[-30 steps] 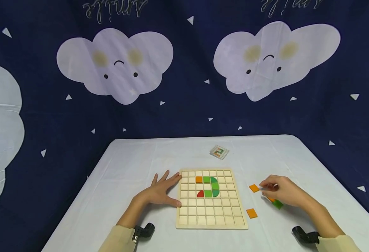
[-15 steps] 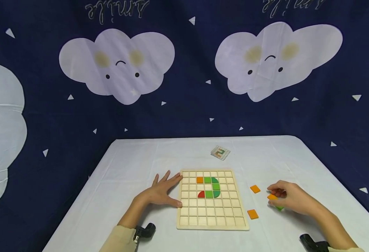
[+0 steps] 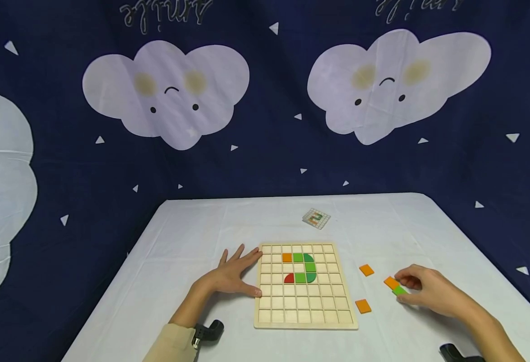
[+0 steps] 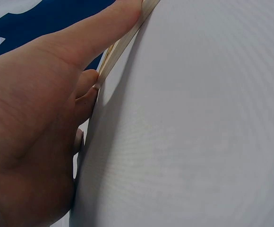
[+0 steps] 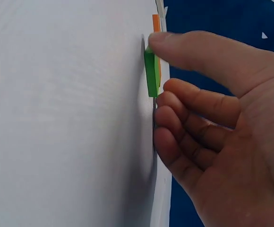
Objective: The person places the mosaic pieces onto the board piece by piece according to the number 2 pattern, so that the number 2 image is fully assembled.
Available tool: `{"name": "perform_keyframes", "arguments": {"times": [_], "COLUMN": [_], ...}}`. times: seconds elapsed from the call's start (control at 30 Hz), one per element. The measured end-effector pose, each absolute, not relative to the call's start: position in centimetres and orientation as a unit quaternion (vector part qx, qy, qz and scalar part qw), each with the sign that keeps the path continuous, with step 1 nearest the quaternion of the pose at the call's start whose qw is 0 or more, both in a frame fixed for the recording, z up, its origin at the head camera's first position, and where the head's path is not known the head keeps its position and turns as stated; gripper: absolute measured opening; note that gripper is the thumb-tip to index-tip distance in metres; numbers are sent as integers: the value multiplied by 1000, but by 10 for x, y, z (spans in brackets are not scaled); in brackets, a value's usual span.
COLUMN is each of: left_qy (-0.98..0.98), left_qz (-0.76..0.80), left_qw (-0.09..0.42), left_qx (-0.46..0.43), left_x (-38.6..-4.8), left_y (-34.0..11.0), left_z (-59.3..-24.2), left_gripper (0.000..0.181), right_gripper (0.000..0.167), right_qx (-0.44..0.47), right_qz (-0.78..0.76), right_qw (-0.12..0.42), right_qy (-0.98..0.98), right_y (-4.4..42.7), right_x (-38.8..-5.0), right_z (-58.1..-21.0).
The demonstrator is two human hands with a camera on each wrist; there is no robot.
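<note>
In the head view, a wooden grid board [image 3: 292, 304] lies on the white table. Its cells hold one orange square, several green pieces [image 3: 310, 267] and a red quarter-round piece [image 3: 289, 278]. My left hand [image 3: 230, 274] is spread, with thumb and fingertips resting against the board's left edge. To the right of the board, my right hand [image 3: 432, 287] has thumb and index finger at opposite edges of a green square tile [image 5: 152, 73], pinching it. An orange tile [image 3: 391, 282] touches or nearly touches that green one. The right hand's other fingers are curled.
Two more orange tiles lie between the board and my right hand, one farther back [image 3: 366, 270] and one nearer [image 3: 363, 306]. A small stack of pattern cards [image 3: 316, 218] sits behind the board. A dark blue cloud-print cloth [image 3: 274, 166] hangs beyond the table.
My right hand has drawn back to the right and slightly nearer, from beside the orange tiles onto the green tile. The left hand and the board pieces look unchanged.
</note>
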State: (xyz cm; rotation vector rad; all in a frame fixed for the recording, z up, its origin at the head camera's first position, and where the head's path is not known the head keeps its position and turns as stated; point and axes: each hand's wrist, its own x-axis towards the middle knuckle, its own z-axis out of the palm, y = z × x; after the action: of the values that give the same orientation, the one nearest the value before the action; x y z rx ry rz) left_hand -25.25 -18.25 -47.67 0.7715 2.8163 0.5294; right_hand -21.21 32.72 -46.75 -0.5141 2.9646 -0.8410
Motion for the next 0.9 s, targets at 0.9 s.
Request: {"name": "perform_keyframes", "arguments": {"times": [0.9], "left_qy": [946], "left_qz": [180], "left_qw": [89], "left_qx": [256], "left_x": [-251], "left_y": [-181], "left_z": [-474], "left_gripper": [110], "right_gripper": [24], "right_qx": [-157], "right_qz": [-300], "right_qw": [-28], "right_qy": [941], "right_y": [315], "right_x": [-215], "right_z": [-464]}}
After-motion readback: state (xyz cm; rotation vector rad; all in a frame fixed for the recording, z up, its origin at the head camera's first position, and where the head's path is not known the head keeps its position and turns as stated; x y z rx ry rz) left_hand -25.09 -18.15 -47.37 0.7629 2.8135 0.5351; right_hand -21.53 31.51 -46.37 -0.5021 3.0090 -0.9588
